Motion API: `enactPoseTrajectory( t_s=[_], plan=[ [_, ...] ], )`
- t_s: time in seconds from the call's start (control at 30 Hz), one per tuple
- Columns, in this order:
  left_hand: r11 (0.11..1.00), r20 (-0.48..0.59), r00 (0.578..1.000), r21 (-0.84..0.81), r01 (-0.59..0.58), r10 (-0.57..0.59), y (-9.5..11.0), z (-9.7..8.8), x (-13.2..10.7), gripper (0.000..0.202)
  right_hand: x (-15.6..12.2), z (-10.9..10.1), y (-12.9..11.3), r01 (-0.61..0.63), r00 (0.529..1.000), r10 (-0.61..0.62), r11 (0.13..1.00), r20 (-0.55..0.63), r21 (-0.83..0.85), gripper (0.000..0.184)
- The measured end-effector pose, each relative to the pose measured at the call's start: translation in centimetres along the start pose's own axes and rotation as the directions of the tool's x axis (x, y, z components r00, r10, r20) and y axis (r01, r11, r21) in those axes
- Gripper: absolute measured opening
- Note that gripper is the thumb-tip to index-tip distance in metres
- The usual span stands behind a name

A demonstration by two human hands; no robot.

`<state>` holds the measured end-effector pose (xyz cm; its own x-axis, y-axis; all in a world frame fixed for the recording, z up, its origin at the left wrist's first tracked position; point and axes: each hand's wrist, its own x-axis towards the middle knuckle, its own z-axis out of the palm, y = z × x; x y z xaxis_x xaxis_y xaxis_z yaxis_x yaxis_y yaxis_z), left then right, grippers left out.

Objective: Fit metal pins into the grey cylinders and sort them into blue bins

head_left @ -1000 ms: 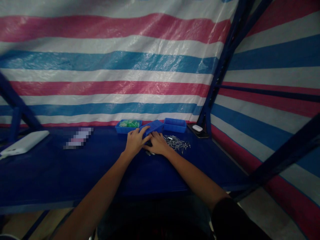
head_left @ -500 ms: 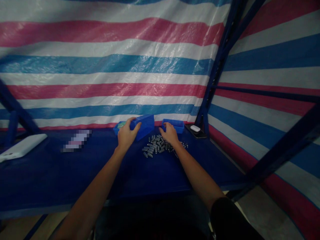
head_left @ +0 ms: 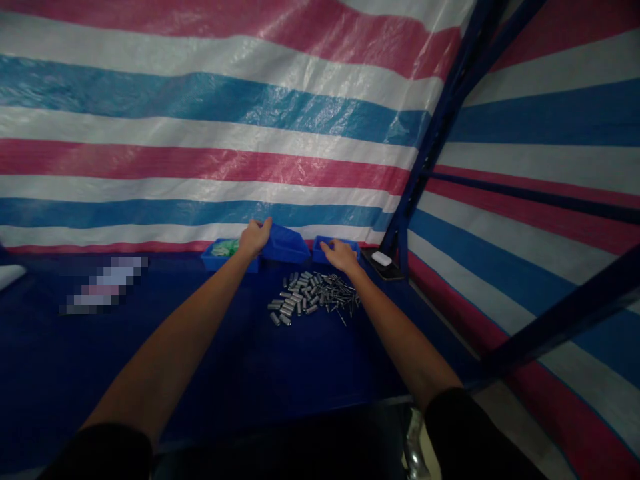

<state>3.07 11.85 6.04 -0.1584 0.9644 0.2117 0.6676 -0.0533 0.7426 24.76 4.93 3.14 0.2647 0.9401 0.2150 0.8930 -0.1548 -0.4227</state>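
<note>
My left hand (head_left: 256,237) grips the upper left edge of a blue plastic bin (head_left: 287,247), which is tilted at the back of the table. Over the front wall of a second blue bin (head_left: 323,250) is my right hand (head_left: 341,255), thumb and fingers apart; some fingertips are hidden. In front of both bins lies a heap of short grey metal cylinders (head_left: 295,295). Thin metal pins, perhaps rivets (head_left: 340,291), spread along its right side. A third blue bin (head_left: 213,260), with light green items (head_left: 225,248) in it, stands left of the tilted one.
A white case (head_left: 381,259) rests on a dark phone-like slab (head_left: 393,271) at the right. Toward the left lie a blurred-out item (head_left: 107,283) and a white object (head_left: 10,275). A blue frame post (head_left: 425,153) and striped sheeting (head_left: 200,160) enclose the blue table (head_left: 280,373).
The tilted bin is lower and tipped differently in my left hand. My right hand has moved off the heap, back to the right bin, exposing more pins. The view has shifted right.
</note>
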Motion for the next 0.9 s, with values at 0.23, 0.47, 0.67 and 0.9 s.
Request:
enactPoseTrajectory(
  t_s=[0.23, 0.47, 0.67, 0.9],
  plan=[
    [0.939, 0.208, 0.968, 0.281, -0.198, 0.142, 1.5, 1.7, 2.5, 0.046, 1.8, 0.8, 3.0, -0.016, 0.997, 0.004, 0.986, -0.074, -0.166, 0.038],
    [0.802, 0.239, 0.946, 0.509, -0.313, 0.218, 0.9, 4.2, 3.3, 0.035, 0.7, 1.2, 3.9, 0.04, 0.973, -0.098, 0.965, -0.211, -0.26, 0.032],
    [0.621, 0.249, 0.75, 0.435, -0.652, 0.613, -1.0, 2.7, 0.6, 0.044, -0.5, 0.9, 1.9, 0.311, 0.917, -0.35, 0.928, -0.189, -0.206, 0.043],
    [0.727, -0.02, 0.8, 0.432, -0.534, 0.599, -6.1, -4.6, 1.2, 0.04, -0.8, 2.1, 0.5, 0.343, 0.934, -0.355, 0.924, -0.048, -0.167, 0.049]
  ],
)
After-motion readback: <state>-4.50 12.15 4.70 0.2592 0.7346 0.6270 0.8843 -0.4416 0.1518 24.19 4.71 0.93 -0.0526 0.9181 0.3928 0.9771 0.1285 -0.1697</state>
